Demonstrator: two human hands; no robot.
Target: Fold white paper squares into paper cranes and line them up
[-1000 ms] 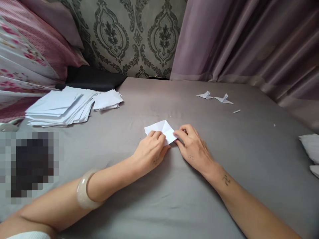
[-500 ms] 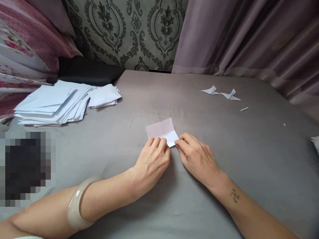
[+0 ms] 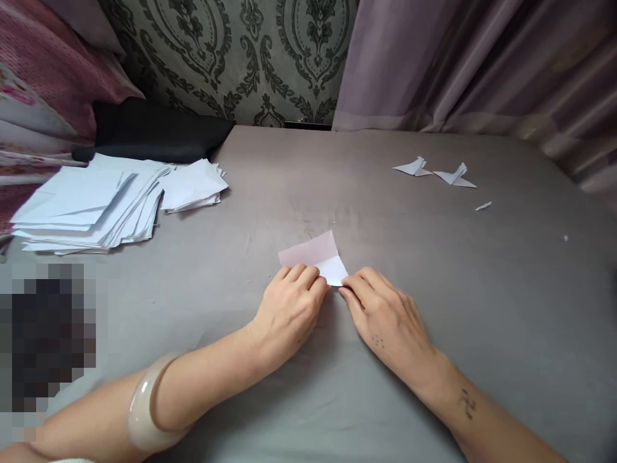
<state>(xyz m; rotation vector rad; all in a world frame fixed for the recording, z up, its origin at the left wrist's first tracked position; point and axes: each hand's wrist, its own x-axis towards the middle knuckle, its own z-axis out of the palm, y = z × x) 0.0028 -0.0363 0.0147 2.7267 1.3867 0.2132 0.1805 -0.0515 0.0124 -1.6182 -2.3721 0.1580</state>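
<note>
A small sheet of white paper (image 3: 332, 267) with a crease across it lies on the grey cloth in front of me. My left hand (image 3: 292, 305) has its fingers curled over the near left part of the paper, hiding that edge. The thumb and index finger of my right hand (image 3: 383, 308) pinch the near right corner. Both hands are closed on the same sheet, their fingertips a short way apart. Two folded paper pieces with pointed wings, a left one (image 3: 413, 167) and a right one (image 3: 456, 175), rest farther back on the right.
At the left lies a thick stack of white paper (image 3: 72, 196), with a smaller stack (image 3: 193, 186) beside it. Behind them is a black cloth-like item (image 3: 159, 132). A thin paper scrap (image 3: 483, 206) lies right. Purple curtains (image 3: 409, 64) hang along the back.
The view has shifted slightly. Both hands keep their grip on the paper, and the fingers have moved only a little along its near edge.
</note>
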